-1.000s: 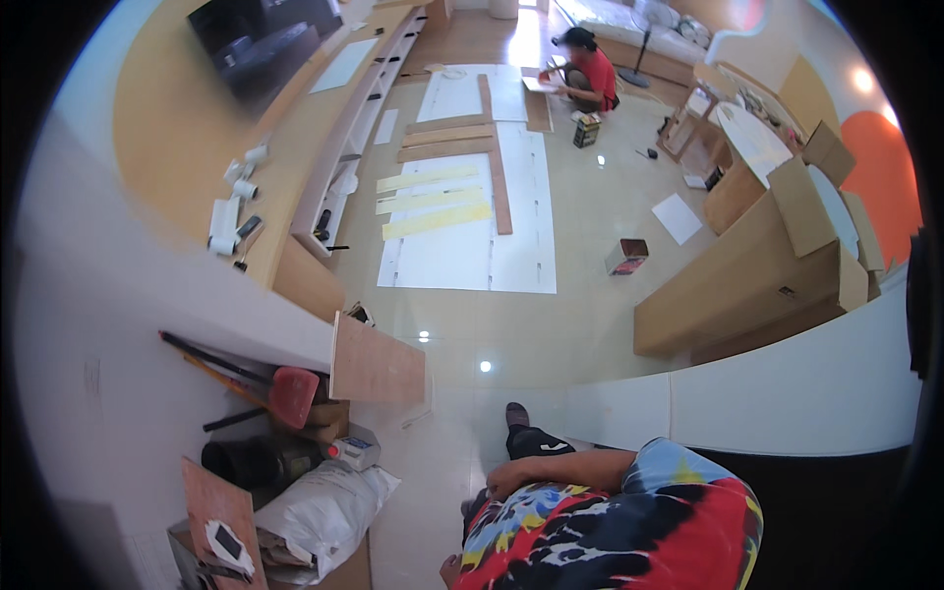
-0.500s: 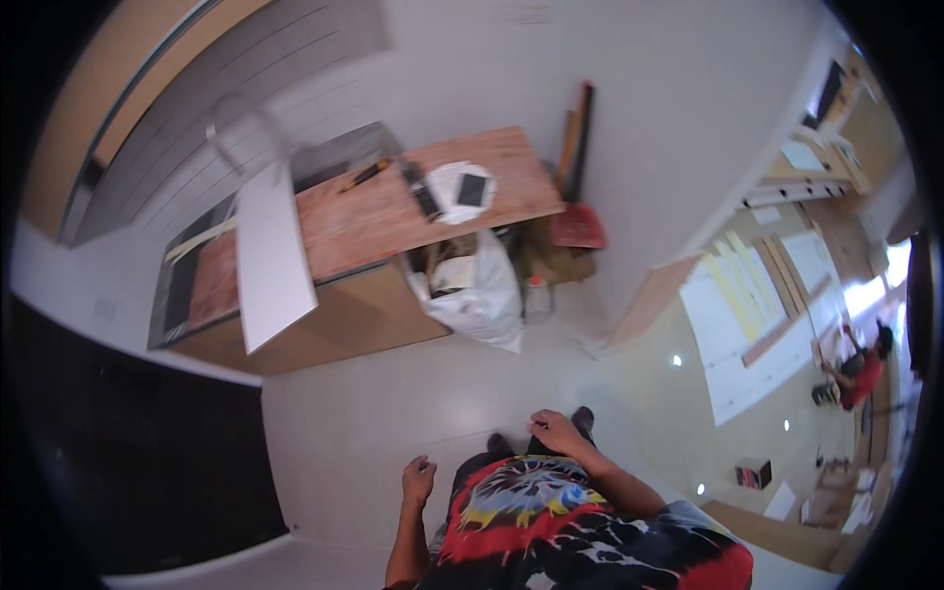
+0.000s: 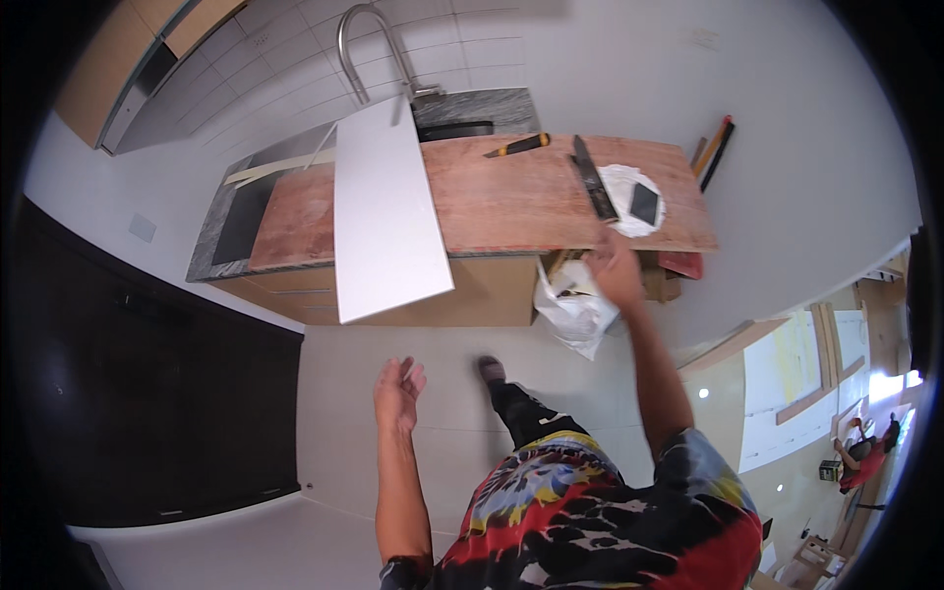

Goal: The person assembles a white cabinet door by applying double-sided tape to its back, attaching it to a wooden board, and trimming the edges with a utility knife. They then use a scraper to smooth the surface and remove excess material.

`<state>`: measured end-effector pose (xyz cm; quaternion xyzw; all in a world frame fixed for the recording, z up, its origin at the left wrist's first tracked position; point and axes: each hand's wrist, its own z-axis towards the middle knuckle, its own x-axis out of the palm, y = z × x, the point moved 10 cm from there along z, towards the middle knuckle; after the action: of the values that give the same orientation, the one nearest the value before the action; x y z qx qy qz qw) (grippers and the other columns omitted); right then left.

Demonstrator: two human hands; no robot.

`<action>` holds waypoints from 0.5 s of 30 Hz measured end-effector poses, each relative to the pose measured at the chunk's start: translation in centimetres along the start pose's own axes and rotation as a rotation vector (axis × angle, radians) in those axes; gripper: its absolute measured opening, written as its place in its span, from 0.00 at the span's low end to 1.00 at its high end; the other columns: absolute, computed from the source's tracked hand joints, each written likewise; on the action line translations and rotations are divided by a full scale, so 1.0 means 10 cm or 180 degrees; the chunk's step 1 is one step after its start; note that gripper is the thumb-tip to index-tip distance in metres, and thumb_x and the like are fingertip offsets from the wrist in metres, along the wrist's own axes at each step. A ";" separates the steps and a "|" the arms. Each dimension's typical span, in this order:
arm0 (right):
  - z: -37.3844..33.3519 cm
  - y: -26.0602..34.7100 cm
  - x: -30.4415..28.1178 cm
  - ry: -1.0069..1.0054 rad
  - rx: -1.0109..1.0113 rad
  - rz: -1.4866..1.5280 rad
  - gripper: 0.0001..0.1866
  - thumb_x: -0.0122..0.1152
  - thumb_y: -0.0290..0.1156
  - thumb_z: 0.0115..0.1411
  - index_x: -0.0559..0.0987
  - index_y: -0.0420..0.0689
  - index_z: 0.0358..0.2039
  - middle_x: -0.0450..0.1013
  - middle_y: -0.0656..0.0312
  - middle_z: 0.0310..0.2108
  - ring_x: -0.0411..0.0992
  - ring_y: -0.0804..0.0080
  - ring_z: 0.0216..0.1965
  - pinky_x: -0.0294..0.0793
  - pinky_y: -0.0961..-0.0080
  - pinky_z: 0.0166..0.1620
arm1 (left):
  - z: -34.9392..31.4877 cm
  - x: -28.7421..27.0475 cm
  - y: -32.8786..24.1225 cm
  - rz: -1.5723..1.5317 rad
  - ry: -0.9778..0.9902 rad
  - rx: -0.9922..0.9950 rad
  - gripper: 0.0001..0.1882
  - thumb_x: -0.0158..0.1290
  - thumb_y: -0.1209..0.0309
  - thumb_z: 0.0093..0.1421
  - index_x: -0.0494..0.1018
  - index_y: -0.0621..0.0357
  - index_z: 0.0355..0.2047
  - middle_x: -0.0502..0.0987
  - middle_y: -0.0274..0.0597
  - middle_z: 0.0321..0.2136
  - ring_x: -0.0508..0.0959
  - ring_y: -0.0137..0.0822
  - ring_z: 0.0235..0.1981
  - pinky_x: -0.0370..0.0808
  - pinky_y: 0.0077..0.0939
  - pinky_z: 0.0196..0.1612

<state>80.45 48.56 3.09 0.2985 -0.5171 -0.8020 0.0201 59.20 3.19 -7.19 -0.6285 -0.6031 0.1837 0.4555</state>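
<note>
My right hand (image 3: 617,270) is stretched out at the front edge of a reddish wooden board (image 3: 492,202). Its blurred fingers look extended and apart, close to the lower end of a long dark flat tool (image 3: 593,182); whether they touch it is unclear. Beside that tool, a dark flat rectangle (image 3: 644,204) lies on a crumpled white round thing (image 3: 619,182). A yellow-and-black utility knife (image 3: 518,146) rests farther back. My left hand (image 3: 398,395) hangs over the floor, fingers loosely bent and apart, holding nothing. Nearest it is a long white panel (image 3: 388,226) lying across the board.
The board covers a counter with a curved metal faucet (image 3: 369,49) behind. A white sack (image 3: 575,315) stands below its right part. Long bars (image 3: 716,152) lean on the wall. A dark door (image 3: 147,393) is at left. Another person (image 3: 865,457) works far right.
I have come closer to the counter, which now sits farther right in view. My right hand has gone from beside my waist forward to the board's edge. My left hand has risen forward.
</note>
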 end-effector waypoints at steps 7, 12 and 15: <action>1.46 -0.47 0.24 -0.0521 0.0341 -0.1635 0.43 0.70 0.45 0.54 0.66 0.31 0.62 0.74 0.36 0.51 0.73 0.35 0.50 0.74 0.49 0.53 | 1.11 -0.36 -0.95 -0.0696 -0.0420 -0.0580 0.31 0.52 0.59 0.70 0.57 0.65 0.65 0.62 0.63 0.61 0.74 0.52 0.54 0.76 0.46 0.56; 1.58 -0.60 0.45 -0.0841 0.0779 -0.3026 0.37 0.74 0.45 0.50 0.71 0.40 0.56 0.77 0.47 0.41 0.76 0.46 0.42 0.73 0.48 0.45 | 1.11 -0.23 -1.07 -0.1066 -0.0054 -0.1402 0.29 0.52 0.59 0.69 0.60 0.65 0.62 0.68 0.65 0.54 0.76 0.54 0.52 0.76 0.49 0.56; 1.67 -0.24 0.60 -0.0624 0.0659 -0.3147 0.32 0.75 0.43 0.48 0.75 0.40 0.50 0.77 0.48 0.41 0.76 0.46 0.42 0.71 0.48 0.45 | 1.22 -0.45 -1.14 -0.0535 0.0087 -0.1440 0.27 0.52 0.59 0.70 0.62 0.63 0.62 0.72 0.62 0.52 0.77 0.53 0.51 0.77 0.48 0.55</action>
<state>67.81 61.27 3.15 0.4312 -0.3902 -0.6845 -0.4397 42.03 1.66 -5.89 -0.6646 -0.6728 -0.0031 0.3250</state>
